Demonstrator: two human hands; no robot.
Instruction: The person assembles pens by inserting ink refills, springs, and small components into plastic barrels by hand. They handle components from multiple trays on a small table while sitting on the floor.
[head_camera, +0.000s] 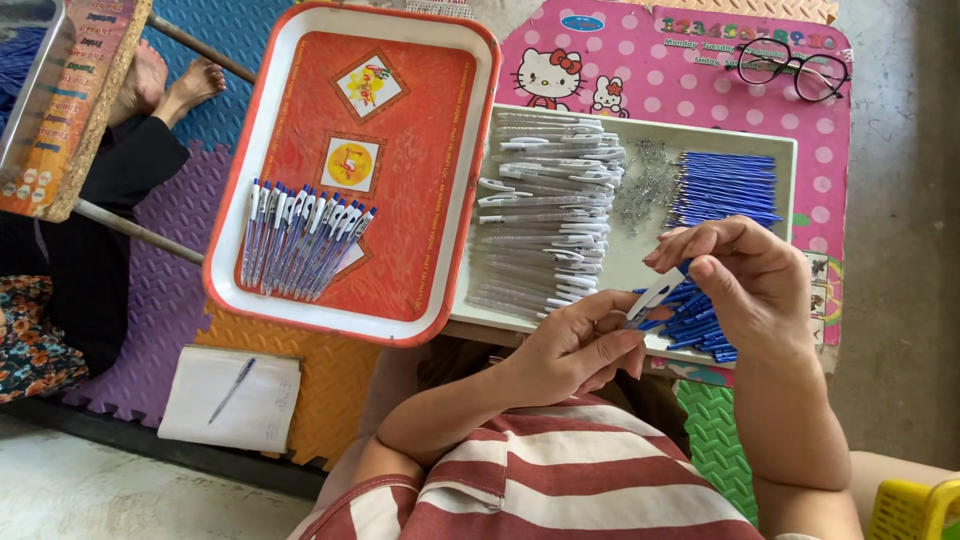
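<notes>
1. Pink tabletop (700, 75) carries a white tray (640, 255); glasses (795, 68) lie at its far edge.
2. Red tray (420, 200) sits left of the white one, touching it; finished pens (300, 240) lie in a row on it.
3. In the white tray we see clear barrels (550, 215) stacked, blue refills (725, 185) and springs (645, 185) between them.
4. Notepad (235, 400) with a pen lies on the floor mat (170, 300).
5. Our left hand (575, 345) grips a white-and-blue pen (655, 295) low, over the near edge of the white tray.
6. Our right hand (750, 280) pinches its upper end; loose blue parts (695, 325) lie just beneath.
</notes>
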